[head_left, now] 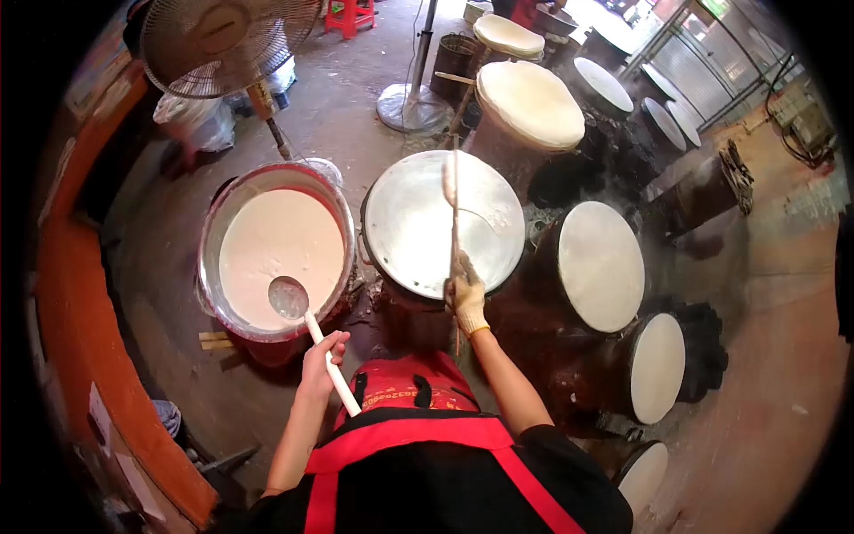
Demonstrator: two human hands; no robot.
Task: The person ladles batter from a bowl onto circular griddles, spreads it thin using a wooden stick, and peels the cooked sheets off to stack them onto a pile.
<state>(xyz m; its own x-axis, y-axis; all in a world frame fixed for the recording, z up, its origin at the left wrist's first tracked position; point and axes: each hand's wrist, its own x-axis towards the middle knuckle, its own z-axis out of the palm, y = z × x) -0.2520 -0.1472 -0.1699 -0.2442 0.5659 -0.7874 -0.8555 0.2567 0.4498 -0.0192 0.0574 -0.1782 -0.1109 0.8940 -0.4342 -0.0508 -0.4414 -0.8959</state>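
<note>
My left hand (324, 360) is bare and wrapped round the white handle of a ladle (288, 297). The ladle's round bowl is over the pale batter (283, 240) in a large metal pot (208, 249) on the left. In a pale glove, my right hand (466, 294) grips a long thin stick (455, 222) at the near edge of a round griddle (409, 214). The stick crosses above the griddle, with a whitish lump along its upper part. Steam or glare whitens the griddle's surface.
Round white-topped drums (601, 267) curve down the right side. Stacked white sheets (530, 102) lie beyond the griddle. A fan (222, 40) stands at the upper left, a pole base (414, 109) at the top centre, and a red stool (350, 16) behind.
</note>
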